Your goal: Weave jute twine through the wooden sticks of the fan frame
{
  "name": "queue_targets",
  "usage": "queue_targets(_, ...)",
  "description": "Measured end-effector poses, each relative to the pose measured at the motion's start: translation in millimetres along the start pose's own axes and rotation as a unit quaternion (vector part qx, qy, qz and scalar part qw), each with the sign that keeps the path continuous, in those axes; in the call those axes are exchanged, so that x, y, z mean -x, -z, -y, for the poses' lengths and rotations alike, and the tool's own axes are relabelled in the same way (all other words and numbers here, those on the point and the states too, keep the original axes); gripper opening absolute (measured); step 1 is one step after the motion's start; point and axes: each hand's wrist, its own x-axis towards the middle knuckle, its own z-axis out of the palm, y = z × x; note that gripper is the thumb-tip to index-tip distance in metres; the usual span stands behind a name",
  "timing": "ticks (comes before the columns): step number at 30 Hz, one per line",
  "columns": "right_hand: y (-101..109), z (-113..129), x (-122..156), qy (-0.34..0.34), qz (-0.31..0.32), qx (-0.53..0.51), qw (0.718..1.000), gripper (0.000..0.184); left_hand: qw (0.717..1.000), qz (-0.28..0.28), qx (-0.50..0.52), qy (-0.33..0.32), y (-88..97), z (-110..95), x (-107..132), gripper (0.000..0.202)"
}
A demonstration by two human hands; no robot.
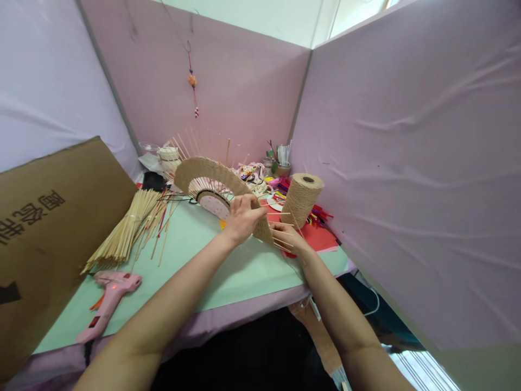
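Observation:
A half-round woven piece [203, 171] of twine wound over thin bamboo sticks stands on edge on the green mat [183, 271]. My left hand [243, 217] is closed on its right end, fingers pinched on the woven band. My right hand [290, 238] sits just beside it among the bare stick ends, fingers curled on the sticks or a strand of twine; I cannot make out which. A cone of jute twine [301, 198] leans right behind my right hand.
A bundle of bamboo sticks [124, 231] lies at the left. A pink glue gun [108, 304] rests near the front edge. A cardboard sheet [49, 228] leans at far left. Red paper [319, 239] and craft clutter [264, 176] fill the back right corner. Pink partitions surround the table.

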Motion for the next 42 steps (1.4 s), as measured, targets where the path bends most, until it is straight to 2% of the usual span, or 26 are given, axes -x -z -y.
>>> queue_targets(3,8.3,1.9,12.7,-0.002,-0.037,0.006,0.999,0.044,0.999,0.009,0.029,0.029,-1.0,-4.9,-1.6,0.018)
queue_targets(8,21.6,3.4,34.8,-0.005,-0.098,0.025,0.995,0.043,0.997,-0.011,0.056,0.043,-4.3,-12.4,-3.4,0.018)
queue_targets(13,23.3,-2.9,54.2,0.07,-0.156,0.092,0.981,0.038,0.997,-0.028,0.051,0.048,-9.1,-11.0,-5.3,0.019)
queue_targets(19,20.0,-7.3,74.4,0.113,-0.209,0.086,0.967,0.032,0.997,-0.032,0.048,0.043,-9.6,-7.2,-7.2,0.021)
queue_targets(24,12.0,5.6,84.6,0.152,-0.246,0.143,0.947,0.028,0.995,-0.051,0.06,0.063,1.7,0.3,-13.8,0.018)
queue_targets(29,-5.1,22.4,95.5,0.218,-0.282,0.216,0.909,0.022,0.993,-0.063,0.06,0.078,10.3,4.6,-20.2,0.015)
queue_targets(34,-15.8,21.2,100.3,0.255,-0.304,0.282,0.874,0.018,0.991,-0.073,0.07,0.089,10.6,4.2,-21.6,0.014)
queue_targets(39,-17.4,19.4,96.5,0.26,-0.31,0.283,0.87,0.019,0.989,-0.081,0.078,0.097,14.6,6.0,-25.2,0.014)
queue_targets(42,-15.1,27.6,93.8,0.254,-0.307,0.251,0.882,0.019,0.988,-0.084,0.082,0.099,18.4,8.0,-27.3,0.014)
